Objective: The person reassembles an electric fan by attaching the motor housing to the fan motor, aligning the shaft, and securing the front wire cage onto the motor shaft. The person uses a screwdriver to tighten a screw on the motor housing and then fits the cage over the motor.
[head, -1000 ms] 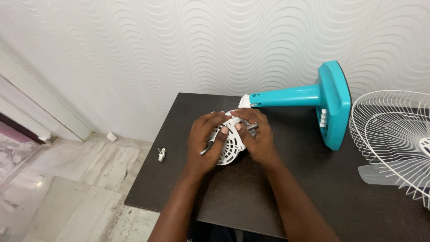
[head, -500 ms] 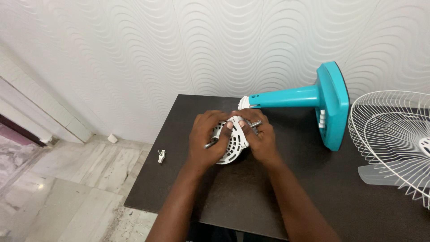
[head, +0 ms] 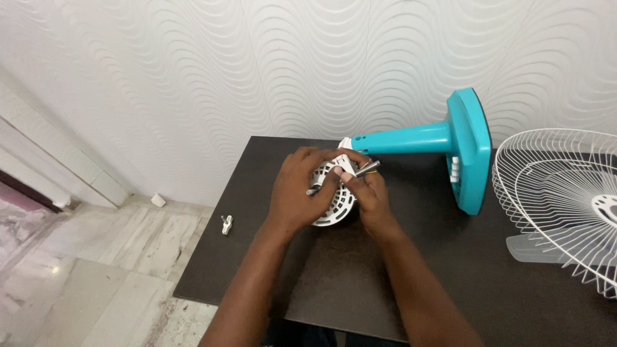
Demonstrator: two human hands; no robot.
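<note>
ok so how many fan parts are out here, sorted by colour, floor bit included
white: 3 - vented motor housing held in the left hand and right hand, wire fan guard, small piece on the floor
teal: 1 - fan stand lying on its side
translucent: 1 - fan blade under the guard
total: 5
</note>
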